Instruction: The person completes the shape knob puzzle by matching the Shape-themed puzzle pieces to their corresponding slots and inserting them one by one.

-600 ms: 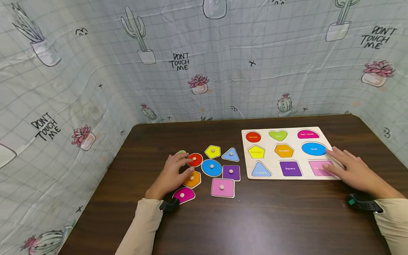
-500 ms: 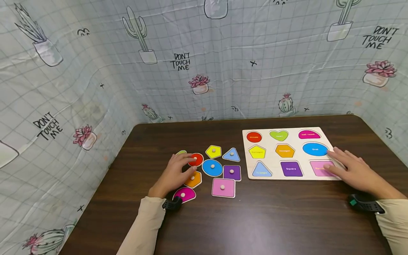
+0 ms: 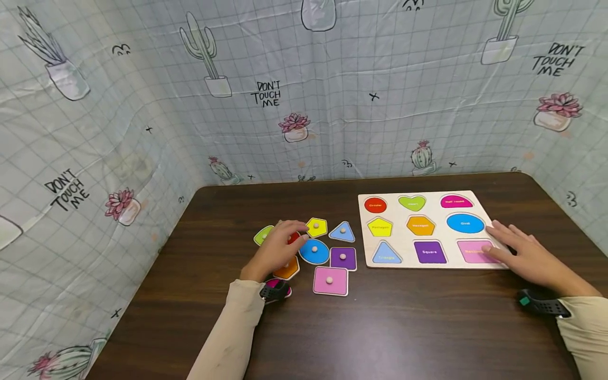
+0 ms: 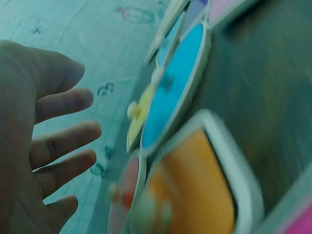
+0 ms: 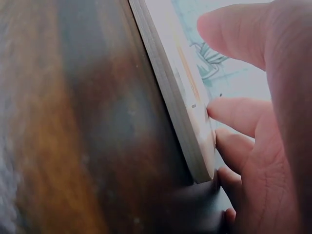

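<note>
My left hand (image 3: 275, 250) hovers over the knobbed puzzle pieces, fingers spread and nothing in them. Beneath it the red circle piece (image 3: 293, 237) is mostly covered; the orange hexagon piece (image 4: 195, 185) and blue oval piece (image 3: 314, 252) lie close by. Its fingertips overlap the edge of the yellow pentagon piece (image 3: 316, 227) in the head view. A green piece (image 3: 263, 235) shows beyond the knuckles. On the right, my right hand (image 3: 532, 258) rests with extended fingers at the right edge of the wooden shape board (image 3: 404, 248), thumb over its pink rectangle.
A light blue triangle (image 3: 342, 231), a purple square (image 3: 343, 258) and a pink rectangle piece (image 3: 330, 281) lie between the left hand and the board. A magenta piece (image 3: 272, 283) is partly under the left wristband. Printed cloth (image 3: 332, 105) stands behind the dark table (image 3: 380, 327).
My left hand has moved right, uncovering more of the green piece and covering most of the red circle and some of the magenta piece. The right hand stays at the board's edge.
</note>
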Demonstrator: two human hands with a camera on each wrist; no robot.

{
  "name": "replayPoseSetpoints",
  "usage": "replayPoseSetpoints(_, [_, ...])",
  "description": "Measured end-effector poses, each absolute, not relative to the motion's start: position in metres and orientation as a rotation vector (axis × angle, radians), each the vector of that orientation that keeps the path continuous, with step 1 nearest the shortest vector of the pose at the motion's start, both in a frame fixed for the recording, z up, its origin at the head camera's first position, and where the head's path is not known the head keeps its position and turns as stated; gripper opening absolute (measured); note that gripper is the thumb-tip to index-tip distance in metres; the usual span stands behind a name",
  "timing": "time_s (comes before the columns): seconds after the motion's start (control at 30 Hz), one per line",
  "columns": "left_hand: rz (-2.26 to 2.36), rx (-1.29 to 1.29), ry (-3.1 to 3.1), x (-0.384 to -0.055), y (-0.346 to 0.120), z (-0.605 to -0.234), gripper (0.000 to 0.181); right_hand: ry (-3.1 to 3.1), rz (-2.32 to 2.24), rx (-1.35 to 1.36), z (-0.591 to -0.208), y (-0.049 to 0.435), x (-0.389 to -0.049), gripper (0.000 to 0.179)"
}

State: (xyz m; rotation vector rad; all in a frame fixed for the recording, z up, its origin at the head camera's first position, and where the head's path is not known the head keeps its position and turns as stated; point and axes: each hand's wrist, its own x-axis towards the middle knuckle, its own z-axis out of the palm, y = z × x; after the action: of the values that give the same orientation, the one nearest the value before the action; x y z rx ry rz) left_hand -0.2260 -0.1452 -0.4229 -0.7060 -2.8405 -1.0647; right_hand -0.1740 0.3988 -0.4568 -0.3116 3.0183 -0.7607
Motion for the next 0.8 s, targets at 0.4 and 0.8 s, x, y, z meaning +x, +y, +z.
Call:
replayPoseSetpoints(0.4, [-1.091, -0.722, -2.886, -0.240, -0.114, -0.422, 0.034, 3.016, -0.758, -0.310, -0.455, 0.399, -0.174, 0.070])
replayPoseSetpoints(0.8, [-1.168, -0.755, -2.879, -0.257, -0.094, -0.421, 0.033, 2.980, -0.729, -0.265, -0.450, 0.397, -0.172, 0.075])
